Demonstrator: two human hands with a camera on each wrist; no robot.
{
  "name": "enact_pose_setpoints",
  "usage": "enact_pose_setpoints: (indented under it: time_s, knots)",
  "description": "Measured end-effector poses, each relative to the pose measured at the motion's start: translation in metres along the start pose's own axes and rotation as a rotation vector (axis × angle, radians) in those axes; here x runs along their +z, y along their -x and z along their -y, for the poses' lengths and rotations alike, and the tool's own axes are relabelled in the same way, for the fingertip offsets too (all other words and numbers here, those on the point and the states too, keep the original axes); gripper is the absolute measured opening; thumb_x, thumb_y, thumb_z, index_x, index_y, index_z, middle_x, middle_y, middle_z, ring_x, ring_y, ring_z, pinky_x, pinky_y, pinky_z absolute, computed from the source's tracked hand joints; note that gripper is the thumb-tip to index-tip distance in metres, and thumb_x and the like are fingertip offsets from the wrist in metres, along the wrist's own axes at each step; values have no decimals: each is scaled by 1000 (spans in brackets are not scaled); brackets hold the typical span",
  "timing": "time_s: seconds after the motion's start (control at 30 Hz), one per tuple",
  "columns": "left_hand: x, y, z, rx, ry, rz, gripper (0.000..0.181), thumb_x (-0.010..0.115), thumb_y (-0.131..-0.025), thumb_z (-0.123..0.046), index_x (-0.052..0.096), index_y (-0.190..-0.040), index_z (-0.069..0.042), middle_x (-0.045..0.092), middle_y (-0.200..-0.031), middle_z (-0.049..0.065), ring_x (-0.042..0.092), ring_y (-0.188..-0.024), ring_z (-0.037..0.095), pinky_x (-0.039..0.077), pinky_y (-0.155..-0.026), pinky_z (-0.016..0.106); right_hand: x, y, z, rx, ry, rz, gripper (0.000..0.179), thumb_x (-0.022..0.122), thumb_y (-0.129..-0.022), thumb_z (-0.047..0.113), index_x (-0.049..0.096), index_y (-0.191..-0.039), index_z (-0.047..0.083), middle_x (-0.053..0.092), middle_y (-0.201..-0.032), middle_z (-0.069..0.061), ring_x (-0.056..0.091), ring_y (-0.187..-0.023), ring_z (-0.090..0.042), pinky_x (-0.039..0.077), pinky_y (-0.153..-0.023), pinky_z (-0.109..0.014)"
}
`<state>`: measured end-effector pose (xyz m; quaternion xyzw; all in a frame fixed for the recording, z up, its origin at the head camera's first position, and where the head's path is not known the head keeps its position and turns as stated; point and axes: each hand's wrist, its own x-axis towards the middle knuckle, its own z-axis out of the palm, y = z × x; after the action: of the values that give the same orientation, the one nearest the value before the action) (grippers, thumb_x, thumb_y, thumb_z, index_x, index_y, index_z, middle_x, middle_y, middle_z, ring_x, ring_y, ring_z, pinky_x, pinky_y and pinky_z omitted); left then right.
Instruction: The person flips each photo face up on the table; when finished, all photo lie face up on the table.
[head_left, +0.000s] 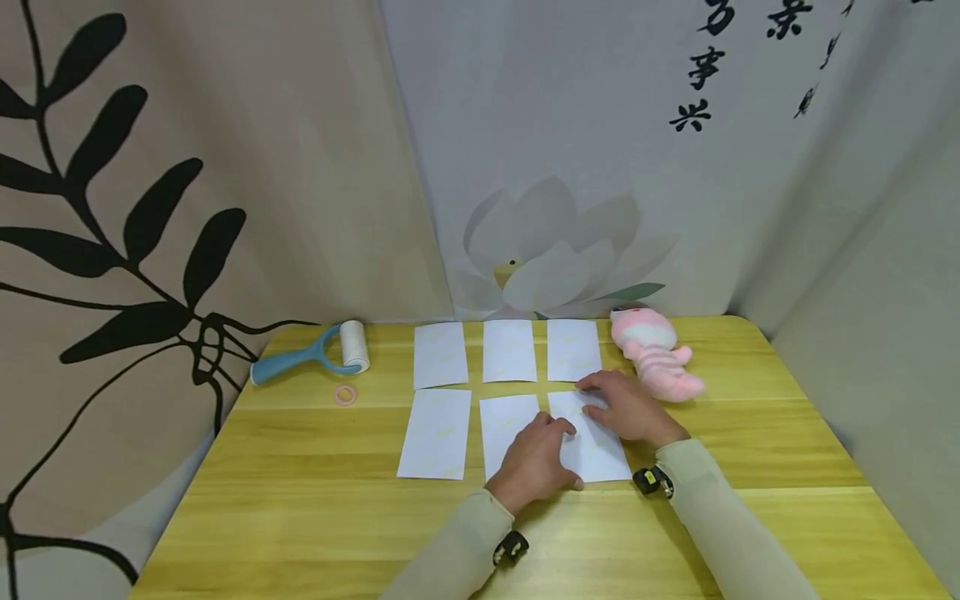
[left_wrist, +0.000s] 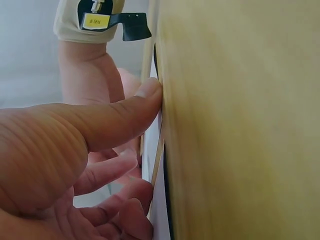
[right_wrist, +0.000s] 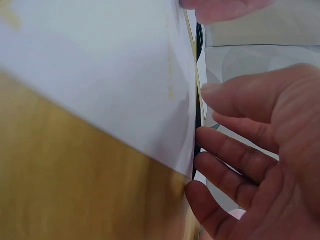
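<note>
White paper sheets lie in two rows of three on the wooden table; the front right sheet (head_left: 600, 460) is between both hands. My left hand (head_left: 534, 460) rests at its left side, thumb on the tabletop near the lower corner, fingers loosely bent. Over the top part of the same sheet, my right hand (head_left: 632, 408) touches down with its fingertips. In the right wrist view the fingers (right_wrist: 227, 147) meet the surface along the sheet (right_wrist: 100, 65), relaxed and spread. The left wrist view shows the thumb (left_wrist: 125, 117) pressed against the table. Beside the left hand is the front middle sheet (head_left: 504, 425), partly covered.
A pink plush toy (head_left: 654, 354) lies at the back right, just beyond the right hand. At the back left are a lint roller (head_left: 300, 360) with a blue handle and a small pink ring (head_left: 345, 395). A printed curtain (head_left: 555, 150) hangs behind the table's far edge.
</note>
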<state>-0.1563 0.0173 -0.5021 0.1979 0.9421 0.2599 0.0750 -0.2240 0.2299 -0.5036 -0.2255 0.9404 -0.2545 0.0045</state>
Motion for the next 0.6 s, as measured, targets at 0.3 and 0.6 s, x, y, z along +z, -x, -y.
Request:
enact_pose_setpoints:
  time_s: [0.3, 0.6]
  knots:
    - [4, 2, 2, -12, 48, -23, 82, 104, -65, -35, 67, -135, -13, 56, -121, 10, 60, -94, 20, 55, -84, 29, 3, -1, -4, 4, -100, -47, 28, 75, -96, 8, 72, -124, 4, 74, -122, -11, 67, -119, -34, 53, -106, -55]
    - [3, 1, 2, -25, 77, -22, 89, 103, -66, -31, 63, -145, -16, 56, -126, 13, 62, -100, 23, 56, -88, 32, -3, 1, -3, 68, -267, -147, 28, 72, -97, 2, 72, -124, 8, 72, -125, -10, 66, -119, -32, 54, -101, -52]
